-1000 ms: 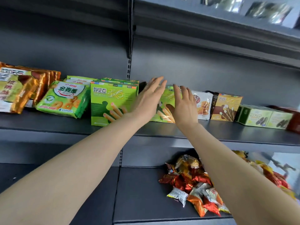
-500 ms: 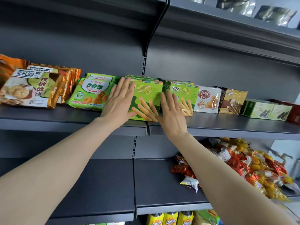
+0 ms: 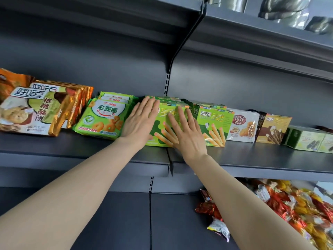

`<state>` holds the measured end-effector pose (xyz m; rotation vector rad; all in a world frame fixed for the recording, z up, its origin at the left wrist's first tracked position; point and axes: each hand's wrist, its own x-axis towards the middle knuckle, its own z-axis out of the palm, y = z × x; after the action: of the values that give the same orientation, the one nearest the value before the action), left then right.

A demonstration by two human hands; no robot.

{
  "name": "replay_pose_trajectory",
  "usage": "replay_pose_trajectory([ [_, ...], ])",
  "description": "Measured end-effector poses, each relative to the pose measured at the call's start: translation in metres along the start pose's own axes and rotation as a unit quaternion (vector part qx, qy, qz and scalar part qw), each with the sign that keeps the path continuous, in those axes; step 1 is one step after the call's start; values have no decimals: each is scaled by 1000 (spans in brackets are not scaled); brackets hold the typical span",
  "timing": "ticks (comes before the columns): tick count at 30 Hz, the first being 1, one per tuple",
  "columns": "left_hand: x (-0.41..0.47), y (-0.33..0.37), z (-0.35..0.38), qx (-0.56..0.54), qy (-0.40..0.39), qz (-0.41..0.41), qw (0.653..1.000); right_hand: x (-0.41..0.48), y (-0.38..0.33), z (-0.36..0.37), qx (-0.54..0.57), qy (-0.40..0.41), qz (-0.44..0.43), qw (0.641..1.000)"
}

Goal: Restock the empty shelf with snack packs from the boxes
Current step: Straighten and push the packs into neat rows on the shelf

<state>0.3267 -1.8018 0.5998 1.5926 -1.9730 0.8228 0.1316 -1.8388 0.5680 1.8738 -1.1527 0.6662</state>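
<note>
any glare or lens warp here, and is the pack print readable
Head view: glare blows out the silver foil packs at top right, and the gold foil packs glint; the wide lens swells the left forearm toward the bottom corner; print on the green ring-biscuit pack is sharp, the green boxes at far right go soft.

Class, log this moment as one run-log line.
left hand: flat on green stick-biscuit box | right hand: flat on same box | shelf: partly stocked
</note>
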Motion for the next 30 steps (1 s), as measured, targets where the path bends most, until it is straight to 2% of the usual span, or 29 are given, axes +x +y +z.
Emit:
replay_pose_trajectory([
  [6,28,-2,25,13,-9,-21,1000,22,6,31,-4,-63,-10,998],
  [11,40,-11,34,-11,-5,-15,1000,38,4,39,-10,13,-23,1000],
  [13,43,-13,32,10,2,1,1000,42,9,34,-18,41,-26,999],
  [17,55,-26,23,-43,75,16,996,67,18,19,106,145,4,984],
  [19,62,-33,15,-53,85,29,995,87,24,12,153,156,50,974],
  [21,68,-35,10,-34,62,54,996,111,34,9,170,101,83,977],
  [23,70,-33,8,-15,30,84,996,139,44,14,203,-21,102,974],
  [27,71,-30,8,-26,-11,97,995,185,43,17,219,-263,79,936],
  [30,72,-29,7,-23,-25,100,994,211,39,27,213,-349,82,909],
])
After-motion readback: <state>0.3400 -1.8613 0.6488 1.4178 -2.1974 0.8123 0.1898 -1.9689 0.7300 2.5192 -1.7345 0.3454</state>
